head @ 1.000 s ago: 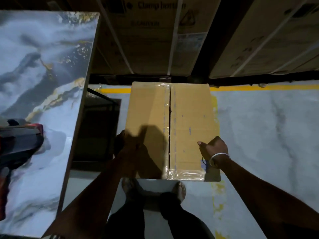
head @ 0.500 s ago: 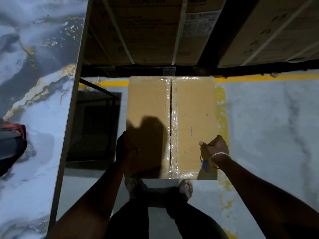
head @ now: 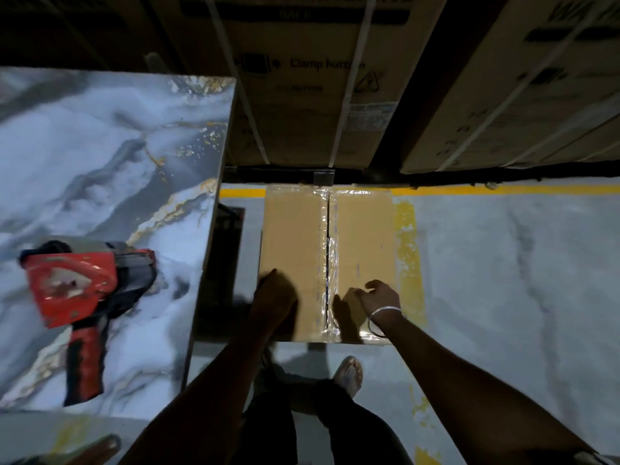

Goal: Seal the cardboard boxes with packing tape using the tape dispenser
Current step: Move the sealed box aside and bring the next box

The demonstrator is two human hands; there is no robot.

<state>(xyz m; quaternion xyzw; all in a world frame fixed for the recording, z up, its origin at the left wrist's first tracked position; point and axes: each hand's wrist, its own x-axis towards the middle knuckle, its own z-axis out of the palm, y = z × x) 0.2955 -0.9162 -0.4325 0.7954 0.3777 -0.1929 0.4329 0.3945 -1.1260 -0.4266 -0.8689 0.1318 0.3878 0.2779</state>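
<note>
"Clamp bottom" printed on large strapped carton [head: 302, 78], smaller print below too blurred to read

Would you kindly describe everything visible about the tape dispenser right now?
The tape dispenser is a pistol-grip type with a worn red side plate, a dark body, and a red and black handle pointing toward the person. It lies on its side on the marble-patterned table, near the table's right edge. Neither hand touches it; only the tabletop does. The image is somewhat blurred, so finer details and the tape roll itself cannot be made out.
</note>
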